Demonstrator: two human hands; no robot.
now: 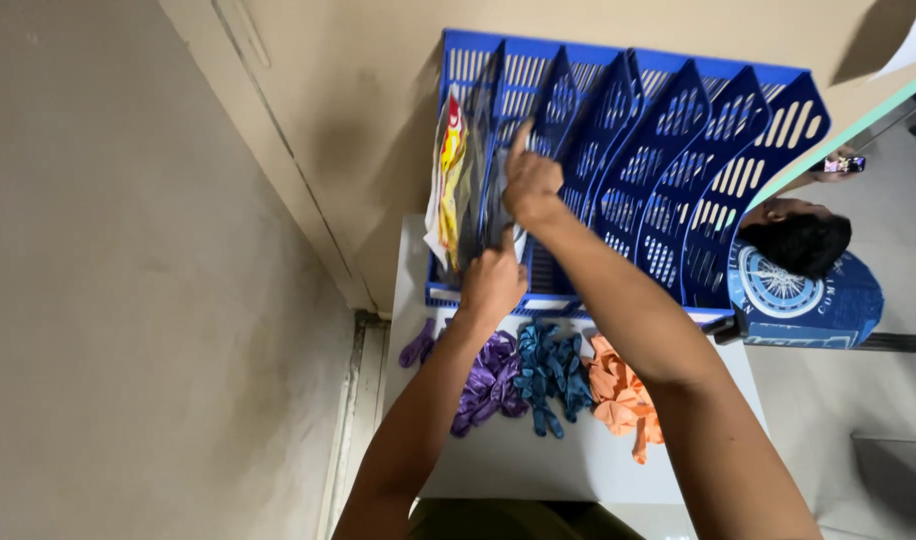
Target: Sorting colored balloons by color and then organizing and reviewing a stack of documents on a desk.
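A blue plastic file rack (678,170) with several upright slots stands at the back of a white table (538,465). My left hand (493,280) grips the lower edge of a clear plastic packet (498,205) in the second slot from the left. My right hand (531,180) pinches the upper part of the same packet. A yellow and red printed packet (448,170) fills the leftmost slot beside it. Three heaps of gloves lie in front of the rack: purple (488,385), blue (550,370) and orange (623,395).
The table stands against a beige wall (348,110), with a bare floor (128,300) at left. At right, another person in a blue shirt (808,295) stands close to the rack, holding a small device (843,164).
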